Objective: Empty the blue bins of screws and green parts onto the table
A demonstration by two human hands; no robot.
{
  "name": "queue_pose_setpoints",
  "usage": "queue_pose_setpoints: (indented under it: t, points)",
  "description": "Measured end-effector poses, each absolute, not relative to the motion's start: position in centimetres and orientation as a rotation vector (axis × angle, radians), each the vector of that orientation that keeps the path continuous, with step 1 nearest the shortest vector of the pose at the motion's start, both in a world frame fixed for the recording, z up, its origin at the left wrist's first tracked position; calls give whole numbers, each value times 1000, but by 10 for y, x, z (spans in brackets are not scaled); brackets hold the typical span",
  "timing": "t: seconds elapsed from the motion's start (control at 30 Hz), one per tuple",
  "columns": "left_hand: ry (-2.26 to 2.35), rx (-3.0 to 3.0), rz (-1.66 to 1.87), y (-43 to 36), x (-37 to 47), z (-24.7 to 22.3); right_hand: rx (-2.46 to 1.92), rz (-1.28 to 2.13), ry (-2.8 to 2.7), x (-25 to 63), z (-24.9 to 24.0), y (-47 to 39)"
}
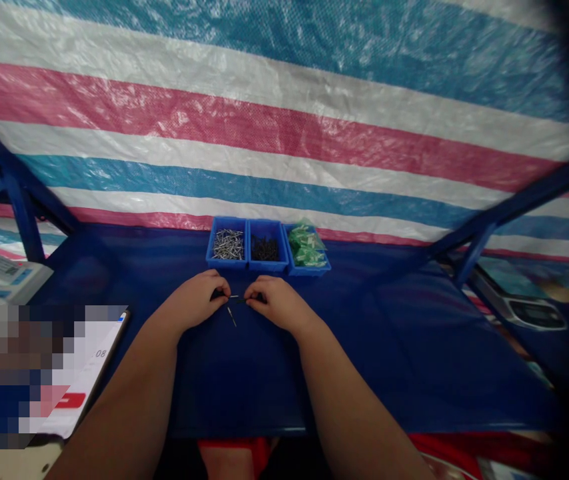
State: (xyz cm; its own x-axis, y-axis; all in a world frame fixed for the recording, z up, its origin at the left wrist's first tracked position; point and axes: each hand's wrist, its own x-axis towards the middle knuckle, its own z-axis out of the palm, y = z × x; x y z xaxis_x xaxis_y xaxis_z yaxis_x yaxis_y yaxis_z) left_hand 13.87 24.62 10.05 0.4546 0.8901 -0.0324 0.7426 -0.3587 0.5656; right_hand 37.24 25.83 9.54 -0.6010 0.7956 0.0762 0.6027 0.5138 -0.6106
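My left hand (203, 297) is closed in a pinch on a thin silver metal pin (233, 297), which points to the right. Facing it, my right hand (275, 300) pinches a small dark piece (241, 301), its shape hard to make out against the blue table. The two tips are close together; whether they touch I cannot tell. Just below my left fingertips lies a thin part (232, 317), light at one end and darker at the other. Behind my hands stand a blue bin of silver pins (228, 245), one of small black pieces (265, 249) and one of green plastic packets (306, 245).
The blue table (389, 360) runs up to a striped plastic sheet (284, 133). At left are a partly blurred tablet-like screen (95, 360) and a white device (9, 277). A scale (534, 313) sits beyond the blue frame bar (479, 220) at right.
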Motion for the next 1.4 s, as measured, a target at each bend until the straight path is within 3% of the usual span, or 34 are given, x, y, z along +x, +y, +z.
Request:
queue_pose_setpoints:
  t: [0.27, 0.43, 0.57, 0.7, 0.97, 1.2, 1.4]
  points:
    - [1441, 2148, 520, 244, 144, 105, -1123, 677, -1931, 375, 98, 264]
    - [1470, 1823, 968, 251, 150, 106, -1198, 724, -1611, 376, 88, 272]
    - [1481, 1379, 1352, 259, 157, 99, -1168, 794, -1873, 379, 93, 266]
    - [1306, 1093, 1464, 261, 167, 101, -1041, 847, -2255, 377, 99, 257]
    - [1252, 1405, 1321, 255, 155, 107, -1067, 795, -2412, 370, 93, 256]
    - [1191, 2049, 538, 245, 136, 104, -1092, 769, -2289, 376, 103, 255]
    - [1177, 2127, 315, 245, 134, 98, -1200, 557, -1718, 375, 101, 263]
